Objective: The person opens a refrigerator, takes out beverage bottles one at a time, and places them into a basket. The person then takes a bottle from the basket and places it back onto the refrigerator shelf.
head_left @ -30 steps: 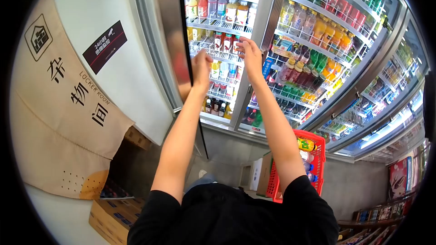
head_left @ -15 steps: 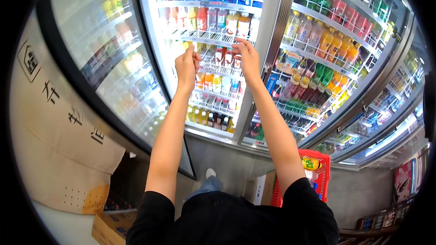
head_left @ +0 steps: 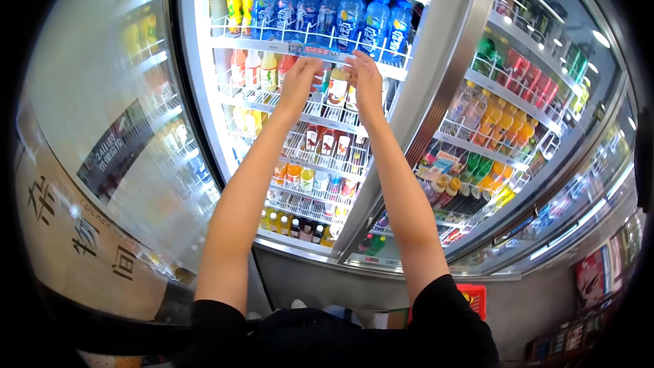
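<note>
Both of my arms reach into an open-doored drinks fridge. My left hand (head_left: 300, 85) is raised in front of the second full row of drinks, fingers loosely bent and apart, with nothing visible in it. Level with it, my right hand (head_left: 366, 82) has its fingers spread and also looks empty. Just above both hands runs a shelf edge with a price strip (head_left: 320, 50). Blue-capped bottles (head_left: 308, 8) stand upright on that shelf, with yellow bottles (head_left: 235, 8) at their left. Between my hands, a bottle with a pale label (head_left: 336, 88) is partly visible.
The fridge's glass door (head_left: 102, 116) stands open on the left. At right, a closed fridge door (head_left: 504, 109) covers more drinks. A red basket (head_left: 473, 298) is on the floor below my right arm. Lower shelves hold juice bottles (head_left: 293, 174).
The view has tilted upward, bringing the blue-capped bottles lower and larger in view. Both hands have risen from the middle shelves to just below the blue-capped bottles' shelf, staying empty.
</note>
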A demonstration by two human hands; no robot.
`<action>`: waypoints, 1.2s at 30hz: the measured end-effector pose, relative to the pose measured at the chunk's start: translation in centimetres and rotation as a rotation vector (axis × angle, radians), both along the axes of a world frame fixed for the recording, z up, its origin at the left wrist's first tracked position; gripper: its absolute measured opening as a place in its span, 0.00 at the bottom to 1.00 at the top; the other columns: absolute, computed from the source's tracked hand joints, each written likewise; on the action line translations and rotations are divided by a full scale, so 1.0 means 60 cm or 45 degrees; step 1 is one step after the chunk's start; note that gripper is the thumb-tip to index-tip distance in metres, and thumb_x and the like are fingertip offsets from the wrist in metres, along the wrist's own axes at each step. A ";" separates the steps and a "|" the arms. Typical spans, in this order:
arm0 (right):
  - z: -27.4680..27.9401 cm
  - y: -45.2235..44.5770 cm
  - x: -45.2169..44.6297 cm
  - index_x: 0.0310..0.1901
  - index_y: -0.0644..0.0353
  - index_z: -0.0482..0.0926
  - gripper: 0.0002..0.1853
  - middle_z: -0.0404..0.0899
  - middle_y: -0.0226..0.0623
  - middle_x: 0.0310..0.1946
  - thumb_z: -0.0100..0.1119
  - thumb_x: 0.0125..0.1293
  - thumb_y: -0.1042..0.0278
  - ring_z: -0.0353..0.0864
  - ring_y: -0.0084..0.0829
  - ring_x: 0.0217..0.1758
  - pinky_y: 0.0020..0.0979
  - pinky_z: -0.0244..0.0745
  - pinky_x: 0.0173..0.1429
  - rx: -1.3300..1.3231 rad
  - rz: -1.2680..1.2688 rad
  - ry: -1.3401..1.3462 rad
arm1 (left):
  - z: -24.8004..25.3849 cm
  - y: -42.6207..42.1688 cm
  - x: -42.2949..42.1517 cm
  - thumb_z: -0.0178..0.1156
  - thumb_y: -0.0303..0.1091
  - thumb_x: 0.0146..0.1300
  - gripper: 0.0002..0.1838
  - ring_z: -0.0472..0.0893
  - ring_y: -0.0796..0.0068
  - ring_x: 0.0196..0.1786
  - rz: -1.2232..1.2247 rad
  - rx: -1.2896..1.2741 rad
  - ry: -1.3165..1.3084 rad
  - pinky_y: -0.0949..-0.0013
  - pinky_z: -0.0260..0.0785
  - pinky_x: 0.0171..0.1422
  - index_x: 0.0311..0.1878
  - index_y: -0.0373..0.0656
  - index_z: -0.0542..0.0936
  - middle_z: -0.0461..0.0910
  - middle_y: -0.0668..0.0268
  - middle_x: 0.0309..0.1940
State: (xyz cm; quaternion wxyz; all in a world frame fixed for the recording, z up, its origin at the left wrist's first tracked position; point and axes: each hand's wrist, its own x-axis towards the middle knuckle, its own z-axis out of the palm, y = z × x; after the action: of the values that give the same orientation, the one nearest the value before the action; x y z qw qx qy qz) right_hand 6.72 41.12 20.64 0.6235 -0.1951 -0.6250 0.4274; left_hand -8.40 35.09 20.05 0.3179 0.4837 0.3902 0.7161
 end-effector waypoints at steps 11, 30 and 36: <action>0.061 0.162 -0.014 0.68 0.64 0.67 0.26 0.73 0.49 0.62 0.49 0.73 0.61 0.72 0.42 0.67 0.41 0.68 0.69 -0.078 -0.085 0.001 | 0.056 0.120 -0.072 0.58 0.50 0.70 0.26 0.79 0.70 0.54 -0.020 0.041 0.170 0.66 0.67 0.60 0.62 0.41 0.73 0.80 0.61 0.51; 0.148 0.282 -0.055 0.47 0.74 0.80 0.26 0.84 0.56 0.43 0.70 0.53 0.60 0.86 0.47 0.47 0.36 0.80 0.51 0.521 -0.948 -0.700 | 0.144 0.380 -0.097 0.61 0.61 0.65 0.40 0.77 0.68 0.56 -0.031 0.111 0.762 0.71 0.64 0.63 0.64 0.31 0.72 0.79 0.54 0.53; 0.138 0.288 -0.085 0.54 0.75 0.75 0.31 0.83 0.56 0.37 0.73 0.51 0.64 0.84 0.53 0.42 0.41 0.79 0.48 0.461 -1.058 -0.822 | 0.169 0.407 -0.107 0.61 0.67 0.61 0.39 0.73 0.74 0.44 -0.175 -0.063 1.035 0.71 0.65 0.52 0.53 0.34 0.78 0.77 0.63 0.41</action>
State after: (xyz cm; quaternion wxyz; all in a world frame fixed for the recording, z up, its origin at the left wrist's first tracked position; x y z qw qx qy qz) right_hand 1.60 58.42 28.93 0.5401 -0.4359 -0.7182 -0.0500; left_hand -14.85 59.48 30.19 0.1965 0.7442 0.4680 0.4342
